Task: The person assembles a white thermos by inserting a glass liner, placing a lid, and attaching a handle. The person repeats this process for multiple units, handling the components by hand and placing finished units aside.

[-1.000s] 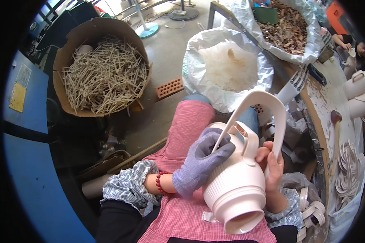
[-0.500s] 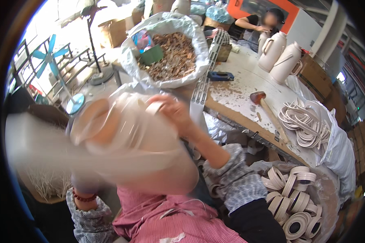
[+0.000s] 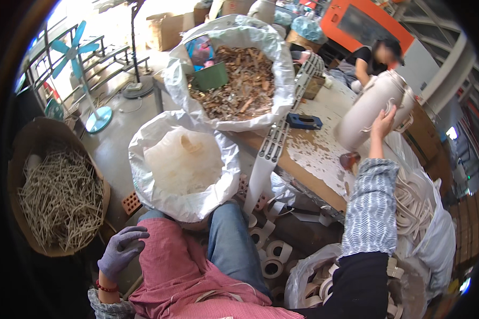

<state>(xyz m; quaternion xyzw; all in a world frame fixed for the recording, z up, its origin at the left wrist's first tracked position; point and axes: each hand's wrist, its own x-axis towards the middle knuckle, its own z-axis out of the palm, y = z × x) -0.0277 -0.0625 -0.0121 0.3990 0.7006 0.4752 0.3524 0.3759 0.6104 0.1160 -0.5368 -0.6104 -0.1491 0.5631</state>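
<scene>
At the far left a brown cardboard box [image 3: 16, 159] sits on the floor, filled with a heap of thin pale sticks [image 3: 58, 199]. Behind it stands a floor fan [image 3: 74, 42] with blue blades. Low in the picture, the person's left hand [image 3: 121, 250], in a purple glove and with a red bracelet at the wrist, hangs over the edge of the pink apron [image 3: 175, 271]; its fingers are loosely curled and spread, and it holds nothing. Just above the person's knees stands a white plastic sack [image 3: 143, 183] with translucent whitish pieces inside. Behind that, a larger white sack [image 3: 282, 80] rests at the edge of the workbench and is full of brown scraps, with a green container [image 3: 210, 77] lying on them. A strip of white strap pieces [image 3: 274, 141] hangs from the bench down toward the floor, and a small dark blue tool [image 3: 304, 122] lies on the wooden workbench [image 3: 308, 175]. Farther right, the right arm in a blue patterned sleeve [image 3: 371, 207] reaches up and away, and the right hand [image 3: 382, 125] lies open with its fingers pressed against the side of a cream-coloured jug [image 3: 370, 109], which stands tilted on the bench top well away from the person's lap. Beyond the jug another person [image 3: 372, 61] in a dark top is at work. At the lower right, bags hold rolled white bands [image 3: 324, 282].
</scene>
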